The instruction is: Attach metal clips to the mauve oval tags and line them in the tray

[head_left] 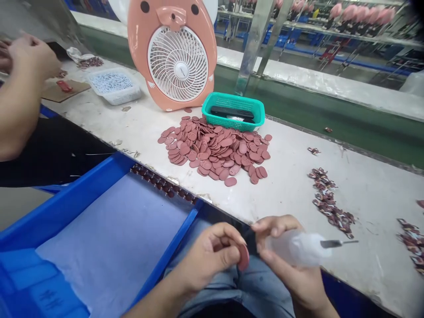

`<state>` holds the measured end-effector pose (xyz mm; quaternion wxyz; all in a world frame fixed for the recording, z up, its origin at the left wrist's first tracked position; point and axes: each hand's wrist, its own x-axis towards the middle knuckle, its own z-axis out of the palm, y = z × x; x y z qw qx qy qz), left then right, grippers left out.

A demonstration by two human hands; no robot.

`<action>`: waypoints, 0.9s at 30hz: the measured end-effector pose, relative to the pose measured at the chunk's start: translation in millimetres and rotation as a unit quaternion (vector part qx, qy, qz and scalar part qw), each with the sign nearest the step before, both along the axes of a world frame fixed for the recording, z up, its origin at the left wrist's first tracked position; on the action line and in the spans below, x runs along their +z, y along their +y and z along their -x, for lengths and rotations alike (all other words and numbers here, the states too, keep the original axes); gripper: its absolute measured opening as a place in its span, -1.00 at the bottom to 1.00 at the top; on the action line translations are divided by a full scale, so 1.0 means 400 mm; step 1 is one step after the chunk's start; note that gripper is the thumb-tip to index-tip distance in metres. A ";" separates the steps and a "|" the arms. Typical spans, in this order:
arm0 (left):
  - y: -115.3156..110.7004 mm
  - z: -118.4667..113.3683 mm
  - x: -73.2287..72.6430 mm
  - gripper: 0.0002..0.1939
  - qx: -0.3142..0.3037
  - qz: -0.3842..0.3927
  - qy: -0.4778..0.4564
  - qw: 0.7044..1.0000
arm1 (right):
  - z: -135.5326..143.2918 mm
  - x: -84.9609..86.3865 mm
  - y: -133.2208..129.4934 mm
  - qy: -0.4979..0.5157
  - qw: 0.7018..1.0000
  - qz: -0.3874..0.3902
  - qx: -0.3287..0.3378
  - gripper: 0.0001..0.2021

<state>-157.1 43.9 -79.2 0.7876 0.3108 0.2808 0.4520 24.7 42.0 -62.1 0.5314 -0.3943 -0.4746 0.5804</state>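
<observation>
**Bench record: pink oval disc pinched in one hand, squeeze bottle in the other**

Head view. Left hand (212,254) at 6 o'clock, low in the frame over the lap: fingers curled, thumb and fingertips pinching one flat oval disc (244,257), dusty pink, matte, held on edge. Right hand (291,265) just beside it at 5 o'clock, fingers wrapped around a soft translucent white squeeze bottle (298,248). The bottle lies roughly level; its thin metal needle tip (338,243) points toward 3 o'clock, away from the disc. Fingertips of the two hands nearly meet at the disc; whether they touch I cannot tell.

Worktable (298,185): pale, scuffed, speckled surface running diagonally. At centre, toward 12 o'clock from the hands, a loose heap of matching pink oval discs (215,150), overlapping like scales. Behind the heap, a teal plastic mesh basket (233,110) holding dark flat items. At 11 o'clock, a salmon-pink desk fan (174,55) with animal face, white radial grille. Left of it, a clear tub (112,86) of small pale bits.

At 3 o'clock, ragged strips of small dark-and-pink scraps (327,198).

At 8 o'clock, a blue plastic tray (66,203), smooth walls, lined with lavender sheet.

At 10 o'clock, another person's forearm and hand (23,75), well apart.
</observation>
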 end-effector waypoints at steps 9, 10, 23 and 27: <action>-0.056 -0.014 -0.020 -0.56 -0.140 0.219 -0.105 0.960 | -0.011 0.009 -0.031 0.083 0.976 0.111 0.170 -0.70; -0.054 -0.010 -0.020 -0.53 -0.138 0.210 -0.091 0.964 | -0.009 0.013 -0.034 0.070 0.976 0.121 0.167 -0.71; -0.036 0.019 -0.010 -0.67 -0.022 0.219 -0.123 0.968 | -0.069 0.030 -0.071 -0.204 0.975 0.082 -0.030 -0.61; -0.036 0.018 -0.004 -0.69 0.020 0.235 -0.122 0.964 | -0.084 0.051 -0.098 -0.232 0.965 0.016 -0.120 -0.64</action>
